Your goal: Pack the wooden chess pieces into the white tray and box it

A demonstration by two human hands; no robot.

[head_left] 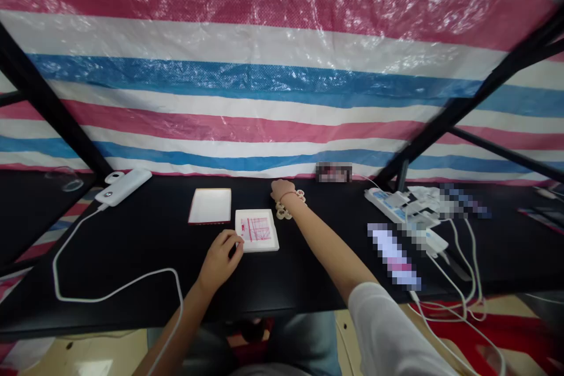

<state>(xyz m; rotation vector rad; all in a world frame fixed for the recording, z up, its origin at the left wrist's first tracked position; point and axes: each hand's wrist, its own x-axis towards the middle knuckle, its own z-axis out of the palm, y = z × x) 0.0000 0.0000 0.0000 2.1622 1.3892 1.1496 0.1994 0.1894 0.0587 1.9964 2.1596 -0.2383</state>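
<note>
My left hand [221,258] is at the left edge of a shallow white box [275,237], its thumb and forefinger pinched at the rim. Inside the box lies a sheet with a red printed grid [258,229], like a folded game board. Farther off, my right hand [282,188] is curled down onto the table with its fingertips hidden, so what it holds cannot be made out. Around its wrist and partly under it are several round cream Chinese chess pieces [282,212] with dark marks. A white-lined box lid [210,205] lies inside up behind the left hand.
A white power bank [124,187] with a long cable stands at the left, the cable crossing over my left forearm. Right of my right arm are a blurred phone [394,255], a power strip [383,198] and tangled cables. Striped sheeting [247,123] hangs behind the black table [145,247].
</note>
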